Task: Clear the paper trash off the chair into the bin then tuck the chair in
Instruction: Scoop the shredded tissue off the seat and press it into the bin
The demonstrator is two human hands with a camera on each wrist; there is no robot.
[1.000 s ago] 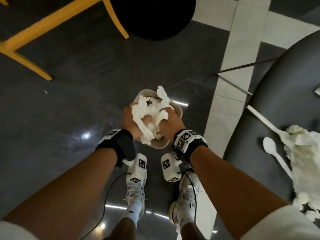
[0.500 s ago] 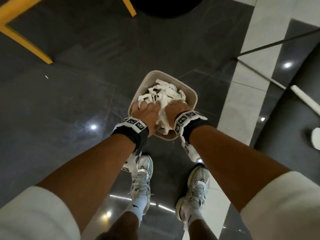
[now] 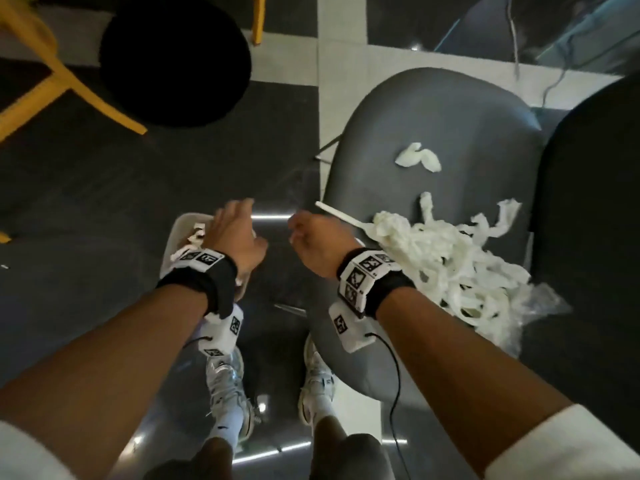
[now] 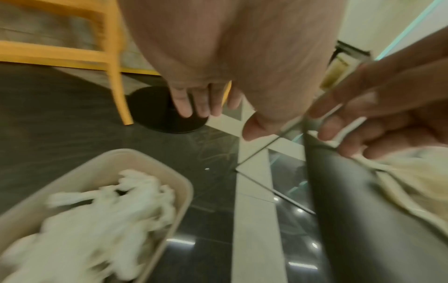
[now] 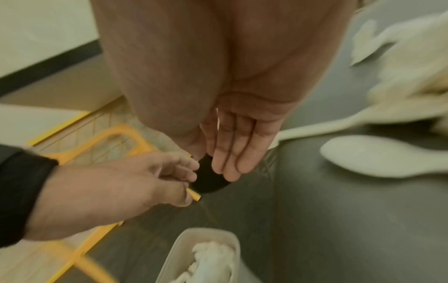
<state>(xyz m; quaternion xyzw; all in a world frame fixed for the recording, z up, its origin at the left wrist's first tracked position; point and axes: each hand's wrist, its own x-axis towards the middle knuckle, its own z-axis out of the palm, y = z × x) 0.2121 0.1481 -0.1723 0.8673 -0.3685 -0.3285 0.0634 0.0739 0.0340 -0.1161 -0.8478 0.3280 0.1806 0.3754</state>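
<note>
Right hand (image 5: 232, 145), fingers straight, empty, above bin (image 5: 206, 254) holding paper (image 5: 213, 256); spoon (image 5: 378, 157) on chair (image 5: 351, 220).

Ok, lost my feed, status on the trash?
Both hands, left and right, open and empty. Bin part filled. Paper pile and spoons on chair.

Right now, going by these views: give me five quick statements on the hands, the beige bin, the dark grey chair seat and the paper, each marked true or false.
1. Both the left hand and the right hand hold paper. False: both are empty, fingers relaxed.
2. The beige plastic bin holds shredded white paper. True.
3. The dark grey chair seat is cleared. False: a pile of white paper strips remains.
4. A white plastic spoon lies on the seat. True.
5. The bin stands on the seat. False: on the floor beside it.
</note>
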